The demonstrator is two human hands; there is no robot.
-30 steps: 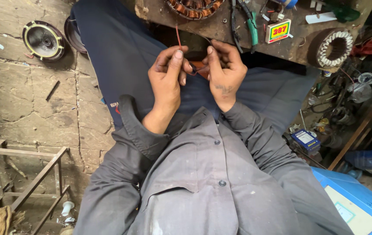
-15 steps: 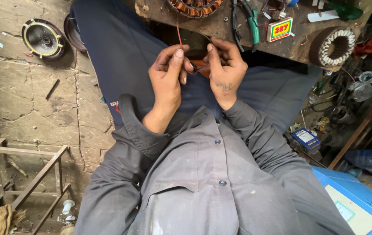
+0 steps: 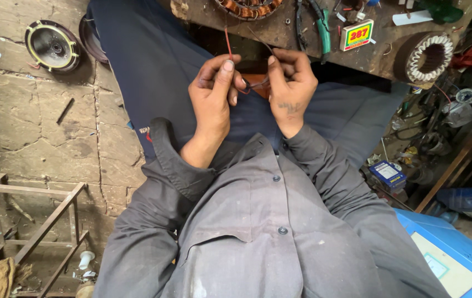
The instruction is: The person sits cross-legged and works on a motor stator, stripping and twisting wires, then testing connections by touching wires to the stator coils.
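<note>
Seen from above, the person sits in a grey button-up work shirt (image 3: 258, 232) and dark blue trousers (image 3: 158, 77), both hands raised in front of the chest just short of the near edge of a worn wooden workbench (image 3: 302, 38). The left hand (image 3: 214, 91) pinches a thin red wire (image 3: 228, 41) between thumb and forefinger, the other fingers curled in; the wire runs up from the fingertips to a copper-wound motor stator (image 3: 248, 8) lying at the bench's far edge. The right hand (image 3: 291, 83) is closed in a pinch on the wire's lower end, where the strand bends into a small loop between the two hands, which sit close together but do not touch. On the workbench, a pair of green-handled pliers (image 3: 322, 27) lies just right of the stator, a small red and yellow cardboard box (image 3: 357, 35) rests beside them, and a round white-wound stator ring (image 3: 428, 55) sits at the bench's right end. On the stone floor (image 3: 31, 121) to the left lies a round black metal motor cover (image 3: 52, 45), well apart from the hands, and a rusty metal frame (image 3: 31, 221) stands near the lower left. A blue machine casing (image 3: 446, 259) shows at the lower right.
</note>
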